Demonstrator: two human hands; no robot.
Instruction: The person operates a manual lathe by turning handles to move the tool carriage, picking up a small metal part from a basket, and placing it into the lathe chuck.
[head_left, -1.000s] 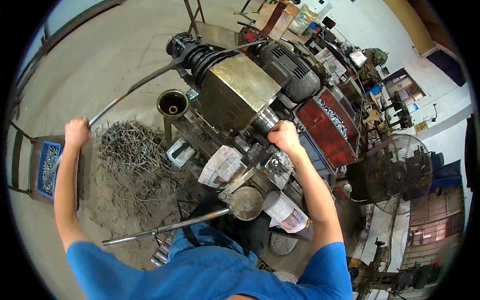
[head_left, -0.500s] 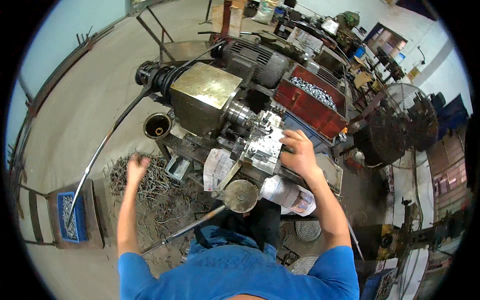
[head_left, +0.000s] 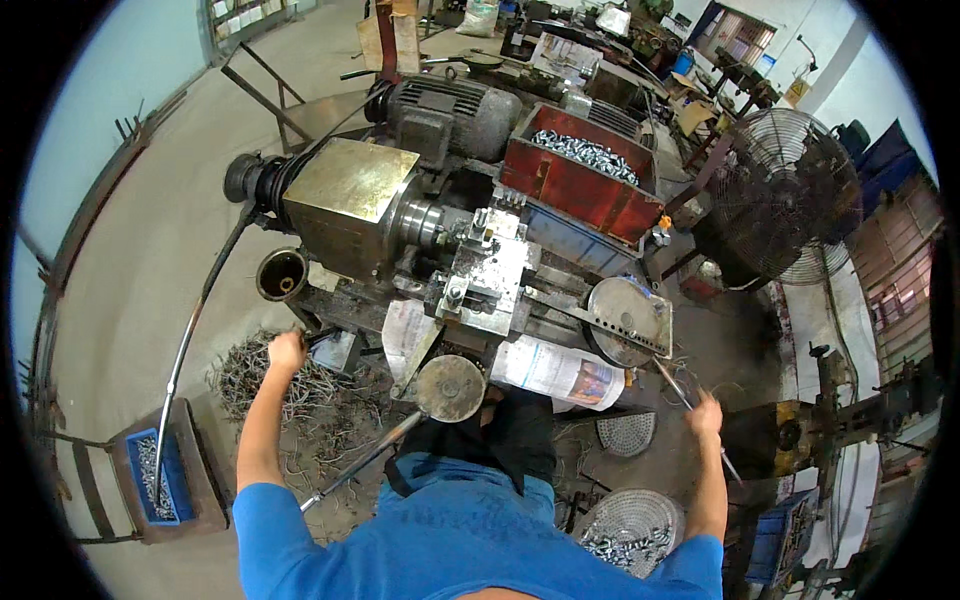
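At the right, my right hand point(head_left: 706, 415) is closed around a thin metal lever rod point(head_left: 683, 388), which runs from a round plate with a row of holes point(head_left: 622, 322). My left hand point(head_left: 287, 350) is closed beside a small grey metal tray point(head_left: 338, 350), just above a heap of curly metal shavings point(head_left: 262, 385). A short dark bar shows by its fingers; what it grips is hidden. Between my hands stands a small lathe with a brass-coloured headstock cover point(head_left: 352, 180), a chuck point(head_left: 420, 222) and a bright tool slide point(head_left: 492, 268).
Behind the slide sits a red bin point(head_left: 570, 190) of small shiny metal parts. A blue crate point(head_left: 160, 475) of parts is at the lower left. A large fan point(head_left: 785, 195) stands at the right. Another long rod point(head_left: 185, 340) slants down the left side.
My right hand has left the tool slide and moved right and down onto the lever rod. My left hand has shifted slightly toward the small tray. The view has turned, moving the machine leftward.
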